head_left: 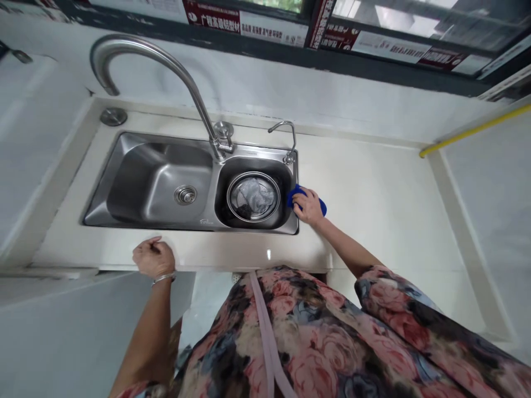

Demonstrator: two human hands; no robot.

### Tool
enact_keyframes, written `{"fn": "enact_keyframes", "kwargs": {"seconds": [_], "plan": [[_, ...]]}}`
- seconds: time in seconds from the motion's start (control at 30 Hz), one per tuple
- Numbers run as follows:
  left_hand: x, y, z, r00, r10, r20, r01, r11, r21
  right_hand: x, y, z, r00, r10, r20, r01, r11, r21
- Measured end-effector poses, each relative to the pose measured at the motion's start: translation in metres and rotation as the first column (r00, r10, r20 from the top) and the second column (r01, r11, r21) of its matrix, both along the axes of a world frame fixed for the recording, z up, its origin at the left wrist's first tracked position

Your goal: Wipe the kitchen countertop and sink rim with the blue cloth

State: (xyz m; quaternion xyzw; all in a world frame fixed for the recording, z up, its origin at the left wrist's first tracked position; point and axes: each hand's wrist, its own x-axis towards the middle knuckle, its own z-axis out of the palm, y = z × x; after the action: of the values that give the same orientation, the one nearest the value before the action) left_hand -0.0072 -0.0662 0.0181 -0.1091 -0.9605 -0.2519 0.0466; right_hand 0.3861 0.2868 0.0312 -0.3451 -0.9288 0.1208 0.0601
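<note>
Pale stone counter runs under a dark window frame, and a steel double sink is set into it. On the left is a big basin with a drain in its floor; on the right is a small basin which holds a round strainer with something grey and crumpled inside. Between the two basins, at the back rim, rises a tall curved tap, and a small thin tap stands at the back right corner of the sink. A round metal cap lies on the counter behind the big basin. At the far right a yellow strip runs along the wall. The right hand lies flat on a blue cloth, fingers bent over it and pressing it down, just at the right edge of the sink, on the counter beside the small basin. The cloth is bunched; its long side goes about from the sink rim toward the right, and a small part shows past the hand on that side. The left hand rests on the front edge of the counter, fingers curled loosely, holding nothing, with a bracelet on the wrist.
</note>
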Motion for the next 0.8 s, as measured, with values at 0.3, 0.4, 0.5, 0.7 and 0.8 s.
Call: {"fn": "enact_keyframes", "kwargs": {"seconds": [0.3, 0.4, 0.5, 0.7, 0.8], "plan": [[0.002, -0.003, -0.008, 1.000, -0.029, -0.001, 0.029, 0.996, 0.079, 0.021, -0.101, 0.003, 0.999, -0.050, -0.017, 0.050, 0.999, -0.013], [0.002, -0.005, -0.010, 1.000, -0.025, -0.007, 0.025, 0.997, 0.078, 0.022, -0.123, 0.001, 0.993, -0.118, -0.027, 0.118, 0.993, 0.001], [0.002, -0.007, -0.010, 0.999, -0.037, -0.002, 0.037, 0.995, 0.092, 0.015, -0.142, -0.004, 0.984, -0.166, -0.056, 0.168, 0.985, 0.028], [0.003, -0.008, -0.007, 1.000, -0.019, 0.020, 0.018, 0.996, 0.089, -0.050, -0.180, -0.008, 0.993, -0.067, -0.093, 0.063, 0.997, -0.040], [0.003, -0.009, -0.007, 0.999, -0.015, 0.029, 0.013, 0.998, 0.066, -0.099, -0.195, -0.005, 0.997, -0.008, -0.077, -0.001, 0.994, -0.110]]}}
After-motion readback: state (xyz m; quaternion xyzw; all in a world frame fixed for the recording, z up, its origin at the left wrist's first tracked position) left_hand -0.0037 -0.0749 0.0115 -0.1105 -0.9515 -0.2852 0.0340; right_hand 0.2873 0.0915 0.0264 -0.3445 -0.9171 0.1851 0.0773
